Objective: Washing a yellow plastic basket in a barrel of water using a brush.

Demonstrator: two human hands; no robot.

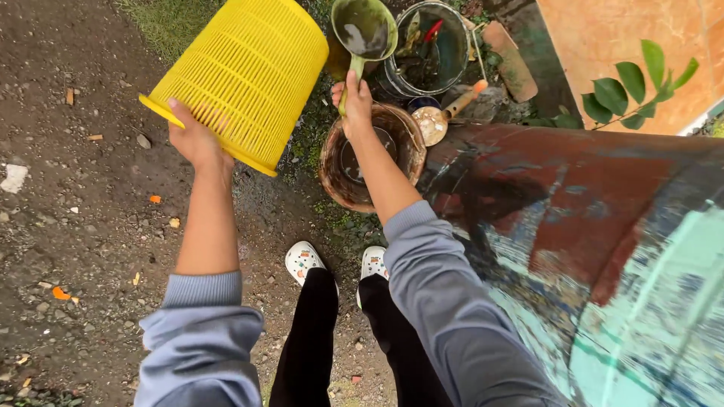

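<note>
Outdoors, daylight. Bare gravelly dirt (83,218) under left hand; rusty painted drum (596,249) beside right arm; orange wall (603,45), leafy twig (633,90) beyond.

One yellow basket (243,71), two ladles (365,34), two buckets (368,154), two white shoes (303,260)

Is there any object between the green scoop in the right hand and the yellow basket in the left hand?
Nothing visible: the green scoop in the right hand sits just beside the yellow basket, held by the left hand.
</note>
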